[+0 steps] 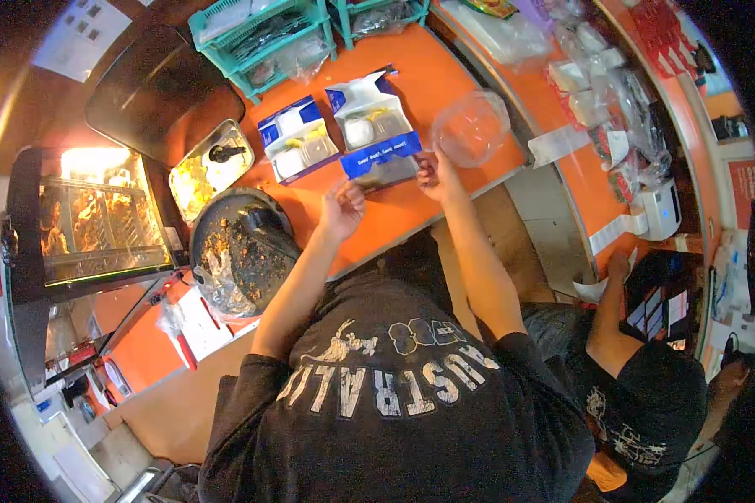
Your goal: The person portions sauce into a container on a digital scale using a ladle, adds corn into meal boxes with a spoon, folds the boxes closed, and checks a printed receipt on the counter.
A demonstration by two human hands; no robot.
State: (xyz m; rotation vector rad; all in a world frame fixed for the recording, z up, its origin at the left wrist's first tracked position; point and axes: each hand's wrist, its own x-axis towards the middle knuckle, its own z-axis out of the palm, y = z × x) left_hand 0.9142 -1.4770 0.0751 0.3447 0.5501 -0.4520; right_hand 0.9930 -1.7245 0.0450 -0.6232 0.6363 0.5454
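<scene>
In the head view, an open blue-and-white cardboard food box [377, 157] stands on the orange counter [411, 63]. Inside it I see a white round-lidded cup, a clear-lidded tub and something yellow. My left hand [342, 210] pinches the near left corner of its front flap. At the flap's right corner, the fingers of my right hand [436, 174] are closed on the edge. A second open food box [298, 142] with similar contents sits just to the left. Close beyond my right hand lies a clear round plastic lid or bowl [471, 128].
Left of the boxes are a metal tray [214, 163] of yellow food and a dark round pan [242, 247] with scraps. A lit glass cabinet [101, 214] stands further left. Teal baskets [264, 42] are behind. A co-worker's hand [619, 265] is near a receipt printer [658, 210].
</scene>
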